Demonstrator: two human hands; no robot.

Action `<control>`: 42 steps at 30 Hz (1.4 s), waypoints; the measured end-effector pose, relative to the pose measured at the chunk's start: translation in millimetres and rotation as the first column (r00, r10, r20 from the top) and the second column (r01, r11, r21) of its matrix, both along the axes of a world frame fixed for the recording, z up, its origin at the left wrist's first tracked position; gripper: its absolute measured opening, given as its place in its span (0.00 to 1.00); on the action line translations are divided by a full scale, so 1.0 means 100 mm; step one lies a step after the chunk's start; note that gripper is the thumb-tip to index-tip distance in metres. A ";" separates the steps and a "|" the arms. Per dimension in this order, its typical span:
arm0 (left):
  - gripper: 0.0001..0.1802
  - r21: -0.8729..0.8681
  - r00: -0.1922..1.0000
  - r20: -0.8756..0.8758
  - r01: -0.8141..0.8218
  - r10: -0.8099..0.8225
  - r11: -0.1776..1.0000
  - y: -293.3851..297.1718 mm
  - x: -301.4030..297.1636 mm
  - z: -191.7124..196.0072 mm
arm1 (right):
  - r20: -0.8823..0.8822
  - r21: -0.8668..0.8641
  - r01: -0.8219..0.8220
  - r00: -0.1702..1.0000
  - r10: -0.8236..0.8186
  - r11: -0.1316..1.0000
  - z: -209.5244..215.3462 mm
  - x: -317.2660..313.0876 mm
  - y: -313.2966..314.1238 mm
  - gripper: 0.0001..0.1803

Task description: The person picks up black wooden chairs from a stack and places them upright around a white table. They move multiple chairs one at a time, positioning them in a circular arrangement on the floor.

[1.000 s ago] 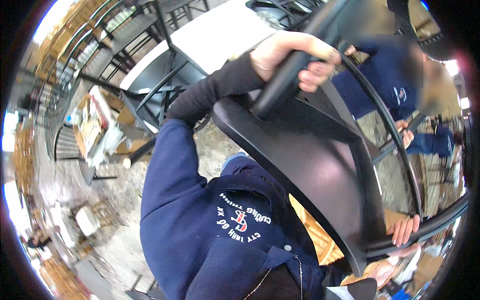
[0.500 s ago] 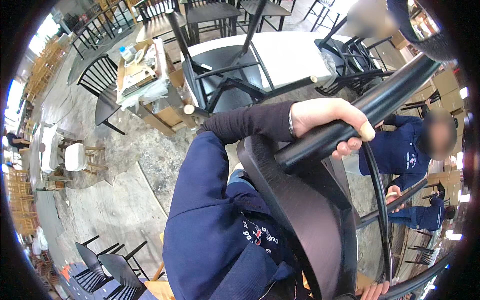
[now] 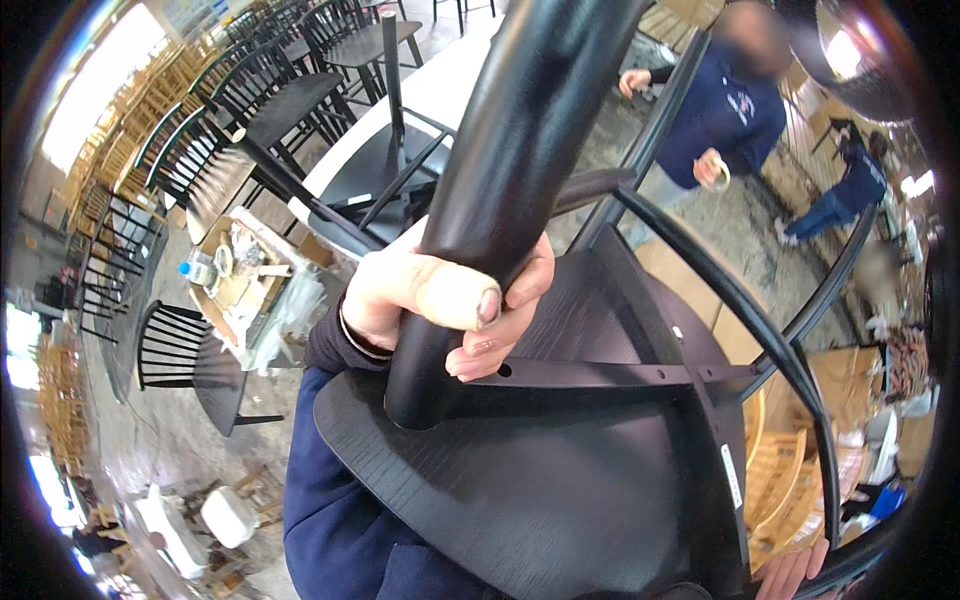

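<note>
A black wooden chair (image 3: 560, 460) is tilted in front of me, the underside of its seat and the crossed braces beneath it facing up. My left hand (image 3: 455, 300) is closed around a thick round chair leg (image 3: 530, 130) near where it meets the seat. Thin curved stretchers (image 3: 720, 280) run between the legs. At the lower right edge, the fingers of my right hand (image 3: 795, 572) curl over another dark leg (image 3: 860, 555); the rest of that hand is hidden.
Across from me a person (image 3: 725, 110) in navy holds a pale ring-shaped roll (image 3: 717, 175). Upturned black chairs lie on a white table (image 3: 450, 85). To the left stand a cluttered box (image 3: 240, 290) and a black spindle-back chair (image 3: 190, 355). Farther right, another person (image 3: 845, 185) bends over.
The chair has turned and tipped, so more of its seat underside shows. My left hand has come closer and left with the leg. My view has swung round.
</note>
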State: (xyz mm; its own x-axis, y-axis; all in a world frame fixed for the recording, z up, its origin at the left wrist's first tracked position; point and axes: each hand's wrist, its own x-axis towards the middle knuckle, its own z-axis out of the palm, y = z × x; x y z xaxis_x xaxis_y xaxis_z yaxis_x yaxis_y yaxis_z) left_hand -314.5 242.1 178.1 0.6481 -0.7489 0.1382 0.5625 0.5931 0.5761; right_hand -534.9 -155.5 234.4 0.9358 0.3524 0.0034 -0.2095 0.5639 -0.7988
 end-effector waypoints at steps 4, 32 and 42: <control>0.14 -0.126 0.984 0.083 0.165 -0.155 0.978 0.49 -0.39 -0.02 | 0.078 0.009 -0.100 0.992 0.099 0.995 0.05 -0.59 0.61 0.29; 0.16 0.024 0.982 0.105 -0.162 0.159 0.987 3.67 -5.19 -0.16 | 0.034 -0.056 -0.247 0.968 0.250 0.967 0.14 -4.60 3.54 0.19; 0.20 -0.037 0.978 0.088 -0.186 0.188 0.982 5.55 -7.10 -0.46 | 0.372 0.179 -0.494 0.835 0.407 0.851 -0.47 -5.54 4.59 0.17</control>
